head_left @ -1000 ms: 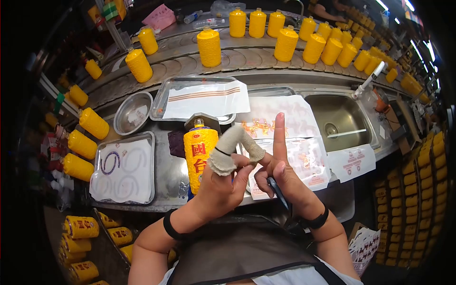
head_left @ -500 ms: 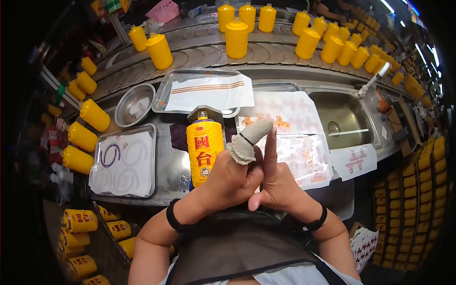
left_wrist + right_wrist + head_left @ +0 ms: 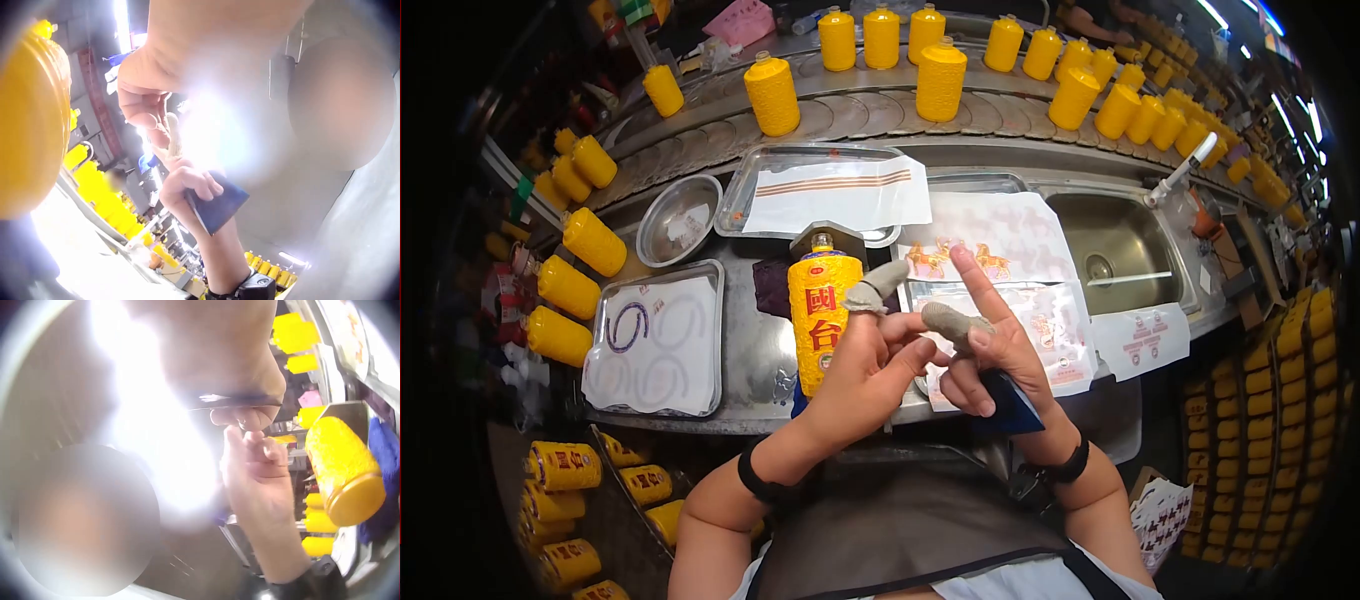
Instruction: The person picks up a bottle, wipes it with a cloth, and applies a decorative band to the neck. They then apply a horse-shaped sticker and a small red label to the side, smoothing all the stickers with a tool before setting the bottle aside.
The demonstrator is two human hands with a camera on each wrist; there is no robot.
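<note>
Both hands meet over the counter's front edge in the head view. My left hand has a grey cloth finger cot with a black band on its index finger. Its thumb and other fingers reach the right hand's fingers; whether they pinch anything, I cannot tell. Beside the raised bare index of my right hand lies a second cloth cot, pointing left. Curled fingers of that hand hold a flat dark blue piece, seen broadside in the left wrist view. Just left stands a yellow bottle with red characters.
Printed decal sheets lie right of the bottle, before a sink. Trays with papers and a metal bowl are left and behind. Yellow bottles ride a conveyor behind; racks of bottles flank the workspace.
My hands closed together, then parted slightly, the right cot coming into view lower. The blue piece turned to show more of its face. Conveyor bottles shifted, front row rightward, back row leftward.
</note>
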